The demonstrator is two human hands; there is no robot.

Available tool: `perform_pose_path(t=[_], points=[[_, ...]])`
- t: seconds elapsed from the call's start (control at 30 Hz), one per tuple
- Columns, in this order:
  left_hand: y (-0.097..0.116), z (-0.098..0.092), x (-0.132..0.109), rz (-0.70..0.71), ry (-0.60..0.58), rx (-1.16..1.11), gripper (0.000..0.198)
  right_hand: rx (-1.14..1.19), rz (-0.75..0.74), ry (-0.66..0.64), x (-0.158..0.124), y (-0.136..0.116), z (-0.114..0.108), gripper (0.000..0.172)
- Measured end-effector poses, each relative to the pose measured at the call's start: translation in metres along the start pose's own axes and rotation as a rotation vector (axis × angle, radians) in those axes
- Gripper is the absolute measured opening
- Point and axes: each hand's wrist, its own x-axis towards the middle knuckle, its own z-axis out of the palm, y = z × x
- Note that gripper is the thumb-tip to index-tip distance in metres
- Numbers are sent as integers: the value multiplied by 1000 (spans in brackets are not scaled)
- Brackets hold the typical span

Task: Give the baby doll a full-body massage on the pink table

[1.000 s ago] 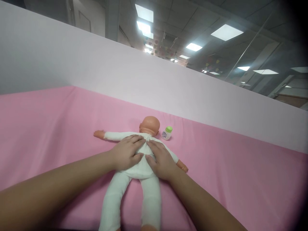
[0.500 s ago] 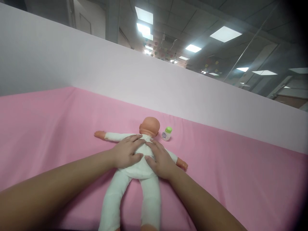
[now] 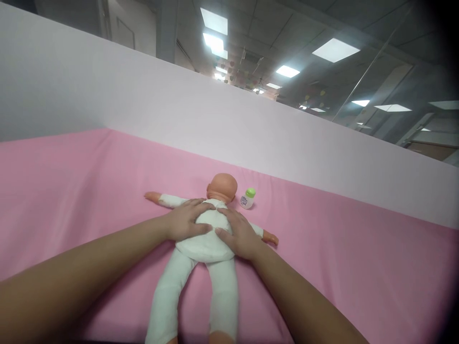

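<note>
A baby doll point(image 3: 207, 246) in a white suit lies on the pink sheet point(image 3: 71, 191), its bald head point(image 3: 223, 187) pointing away from me and its arms spread out. My left hand point(image 3: 186, 220) lies flat on the left side of the doll's upper body, fingers stretched out. On the right side rests my right hand point(image 3: 238, 234), also flat with fingers apart. Neither hand grips anything. A small white bottle with a green cap point(image 3: 247, 198) stands just right of the doll's head.
A pale pink wall panel point(image 3: 215, 124) runs along the far edge of the sheet. Above it show ceiling lights point(image 3: 335, 49) and glass partitions. Pink sheet stretches to both sides of the doll.
Both hands have slid a little up the doll's body toward its head, uncovering more of the white belly. The doll's left arm has shifted slightly. The bottle has not moved.
</note>
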Motion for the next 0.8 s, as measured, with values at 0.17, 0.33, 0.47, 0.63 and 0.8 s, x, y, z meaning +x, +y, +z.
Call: perform_pose_path(t=[0.17, 0.33, 0.47, 0.63, 0.8], points=[[4, -3, -5, -54, 107, 14, 66, -5, 1, 95, -1, 6, 4, 63], [9, -16, -11, -137, 273, 144, 61, -71, -11, 307, -4, 3, 4, 62], [-5, -21, -12, -340, 163, 144, 62, -87, -25, 334, -5, -5, 2, 47], [-23, -13, -12, -445, 69, -67, 62, -21, -23, 235, -4, -6, 2, 37], [-9, -9, -9, -428, 192, -330, 57, 57, 5, 193, -3, -1, 1, 35]])
